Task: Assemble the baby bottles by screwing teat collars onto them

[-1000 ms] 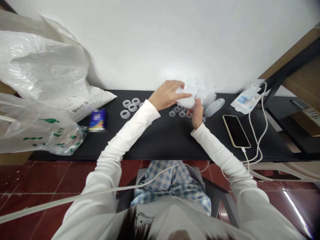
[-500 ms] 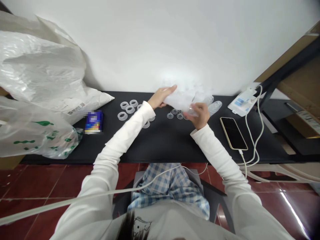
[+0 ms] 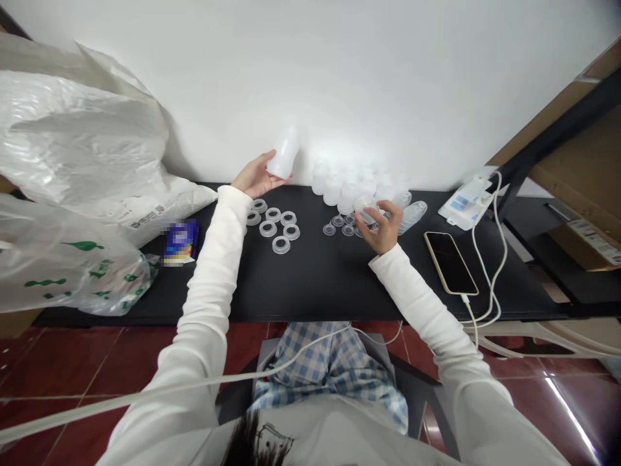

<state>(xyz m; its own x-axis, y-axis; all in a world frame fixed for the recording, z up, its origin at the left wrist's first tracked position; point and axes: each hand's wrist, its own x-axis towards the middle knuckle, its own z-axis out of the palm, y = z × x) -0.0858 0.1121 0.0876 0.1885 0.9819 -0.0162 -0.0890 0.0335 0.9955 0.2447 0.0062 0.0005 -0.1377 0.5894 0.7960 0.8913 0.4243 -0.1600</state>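
Note:
My left hand (image 3: 257, 178) is closed around a translucent white plastic bottle (image 3: 285, 153), raised and tilted above the back of the table. At the right, my right hand (image 3: 383, 228) has its thumb and fingers curled around a clear, rounded plastic cap (image 3: 365, 207). Just behind it stand several white bottles (image 3: 345, 188) in a cluster against the wall. Small translucent round pieces (image 3: 348, 230) lie to the left of my right fingers. Several translucent rings (image 3: 281, 244) are spread below my left hand, some partly hidden by my sleeve.
Clear oval plastic pieces (image 3: 412, 217) lie right of the bottles. A phone (image 3: 451, 262) with a charging cable and a white-blue packet (image 3: 468, 202) are at the right. Plastic bags (image 3: 82, 129) and a blue box (image 3: 180, 241) occupy the left. The black table (image 3: 310, 285) meets the wall.
My left hand has moved left, away from the bottle cluster, and now holds one bottle up. My right hand stays near the same place, and the cap in it shows more clearly.

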